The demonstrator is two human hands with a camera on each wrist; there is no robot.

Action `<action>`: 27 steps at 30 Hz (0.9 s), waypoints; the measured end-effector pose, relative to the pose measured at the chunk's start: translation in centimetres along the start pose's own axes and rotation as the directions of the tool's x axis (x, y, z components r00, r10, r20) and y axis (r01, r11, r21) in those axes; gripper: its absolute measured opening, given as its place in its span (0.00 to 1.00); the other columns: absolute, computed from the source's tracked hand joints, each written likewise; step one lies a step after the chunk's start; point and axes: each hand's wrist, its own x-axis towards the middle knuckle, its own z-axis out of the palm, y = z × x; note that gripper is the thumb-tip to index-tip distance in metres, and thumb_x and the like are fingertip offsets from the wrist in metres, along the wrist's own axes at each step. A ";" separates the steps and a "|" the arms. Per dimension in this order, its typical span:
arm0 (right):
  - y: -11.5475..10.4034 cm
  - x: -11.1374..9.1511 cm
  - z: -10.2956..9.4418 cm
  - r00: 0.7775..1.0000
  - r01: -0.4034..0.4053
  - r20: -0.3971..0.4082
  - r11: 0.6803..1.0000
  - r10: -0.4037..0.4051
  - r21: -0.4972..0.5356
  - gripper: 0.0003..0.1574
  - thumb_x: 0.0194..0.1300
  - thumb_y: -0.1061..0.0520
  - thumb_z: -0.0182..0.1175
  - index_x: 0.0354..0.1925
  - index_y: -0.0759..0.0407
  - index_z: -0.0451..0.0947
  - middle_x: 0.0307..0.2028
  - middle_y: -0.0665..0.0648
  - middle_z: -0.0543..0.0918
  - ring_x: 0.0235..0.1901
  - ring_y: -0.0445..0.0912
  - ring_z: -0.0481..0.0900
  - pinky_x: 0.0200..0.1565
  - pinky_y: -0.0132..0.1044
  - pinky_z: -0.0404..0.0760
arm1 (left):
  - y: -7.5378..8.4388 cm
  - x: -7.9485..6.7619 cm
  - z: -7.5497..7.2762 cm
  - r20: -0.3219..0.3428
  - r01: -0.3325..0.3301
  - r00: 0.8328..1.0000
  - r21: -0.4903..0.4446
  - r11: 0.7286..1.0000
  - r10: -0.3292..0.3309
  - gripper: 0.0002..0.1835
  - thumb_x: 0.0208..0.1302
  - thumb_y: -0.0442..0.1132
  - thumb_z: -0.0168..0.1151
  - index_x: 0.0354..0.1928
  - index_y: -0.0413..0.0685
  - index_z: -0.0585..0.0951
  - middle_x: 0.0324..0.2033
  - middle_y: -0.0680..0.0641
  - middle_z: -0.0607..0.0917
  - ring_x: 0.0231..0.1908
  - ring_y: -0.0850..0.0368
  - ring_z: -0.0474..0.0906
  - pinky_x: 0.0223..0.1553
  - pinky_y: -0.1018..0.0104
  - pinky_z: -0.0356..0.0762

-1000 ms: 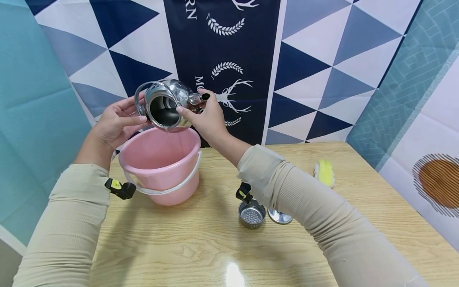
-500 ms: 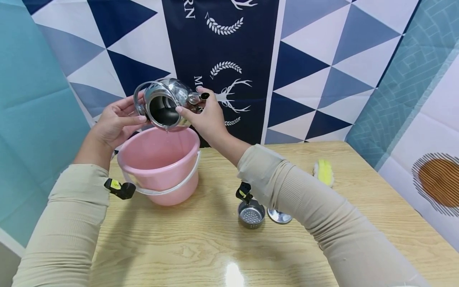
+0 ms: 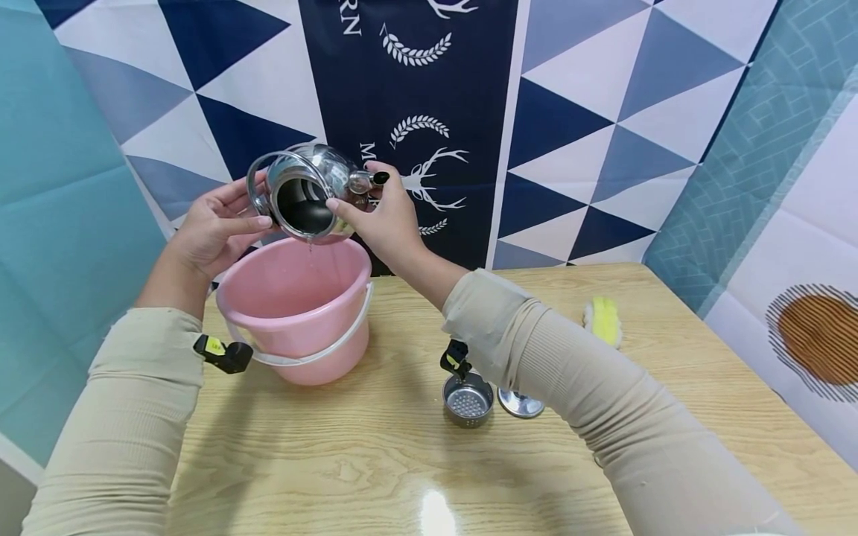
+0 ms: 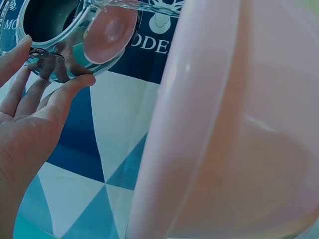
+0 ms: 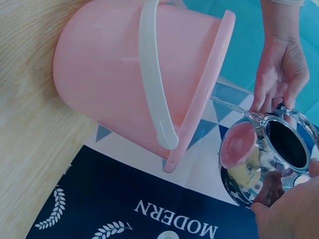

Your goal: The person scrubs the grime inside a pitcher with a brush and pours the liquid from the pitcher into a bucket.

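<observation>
A shiny steel teapot (image 3: 328, 165) is tipped over the pink bucket (image 3: 295, 321), its round mouth facing down toward it. My left hand (image 3: 217, 231) holds the pot's left side near the loop handle, thumb close to the rim. On the spout side my right hand (image 3: 385, 223) grips the pot, thumb at the mouth's edge and fingers hidden behind. Both wrist views show water (image 5: 229, 104) running from the teapot's rim toward the bucket. The pot's polished side (image 4: 112, 35) mirrors the bucket in the left wrist view.
A perforated steel strainer basket (image 3: 468, 402) stands on the wooden table (image 3: 348, 454), beside a round metal lid (image 3: 521, 404) partly covered by the right sleeve. Farther right lies a yellow and white sponge (image 3: 605, 321). A patterned cloth wall rises behind the table.
Both hands keep the teapot tilted over the bucket in nearly the same pose. Drops below its rim show more plainly now. The whole head view has shifted slightly.
</observation>
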 end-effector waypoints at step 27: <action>-0.6 0.1 -0.4 0.999 0.037 0.037 0.999 -0.038 0.026 0.47 0.58 0.58 0.72 0.69 0.60 0.58 0.50 0.60 0.78 0.46 0.46 0.80 0.47 0.29 0.81 | 0.4 -0.4 0.6 -0.045 -0.011 0.999 -0.025 1.000 0.010 0.32 0.55 0.14 0.61 0.61 0.45 0.78 0.53 0.48 0.83 0.54 0.55 0.79 0.48 0.63 0.81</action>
